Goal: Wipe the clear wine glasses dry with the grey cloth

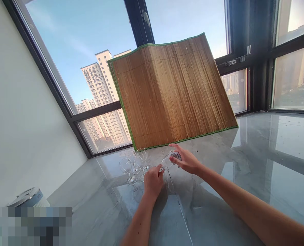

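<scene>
My left hand (153,180) is closed around the stem of a clear wine glass (165,162) that lies tilted on its side above the counter. My right hand (185,159) grips a small grey cloth (175,155) pressed at the glass's bowl, fingers curled over it. Just left of my hands, three more clear wine glasses (133,165) stand upright together on the glossy grey marble counter (244,177).
A bamboo mat (172,92) with green edging leans against the window behind the glasses. A white wall runs along the left. A round grey-white appliance (26,197) sits at the lower left. Dark window frames (254,58) close off the far right corner.
</scene>
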